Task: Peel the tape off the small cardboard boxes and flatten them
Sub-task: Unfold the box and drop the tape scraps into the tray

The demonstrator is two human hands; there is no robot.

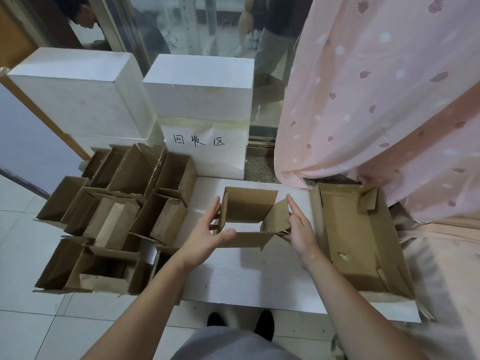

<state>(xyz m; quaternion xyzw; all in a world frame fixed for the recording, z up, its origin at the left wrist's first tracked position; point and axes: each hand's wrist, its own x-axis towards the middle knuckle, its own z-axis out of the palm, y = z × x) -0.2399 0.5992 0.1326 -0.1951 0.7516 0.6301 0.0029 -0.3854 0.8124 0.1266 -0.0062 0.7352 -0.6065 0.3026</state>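
- Head view: one small cardboard box (250, 216), opened at top and bottom so the white board (259, 276) shows through it, is held just above that board at centre.
- Left hand (207, 235) takes the box's left wall, thumb curled over the near flap, fingers stretched up the outside; the grip is closed on the box.
- Right hand (298, 229) lies against the right wall and its folded-out flap, fingers fairly straight. It reads as pressing more than clasping, so that grip is released.
- No tape visible on this box. Judgement: peeling is finished here; what remains is the flattening, by pushing the walls askew until the sleeve collapses.
- To the left, a cluster of opened boxes (114, 203) stands or leans on the board and the tiled floor (26, 328). All are still in box form; none looks flat. Whether they carry tape cannot be told.
- To the right, a larger shallow carton (324, 229) lies open on the board, a crumpled scrap (344, 256), possibly peeled tape, in it.
- No flattened pile in sight. Judgement: early to midway; most of the work lies ahead.
- Behind: white foam boxes (200, 84), one with a handwritten label (198, 140); a pink curtain (376, 100) on the right.
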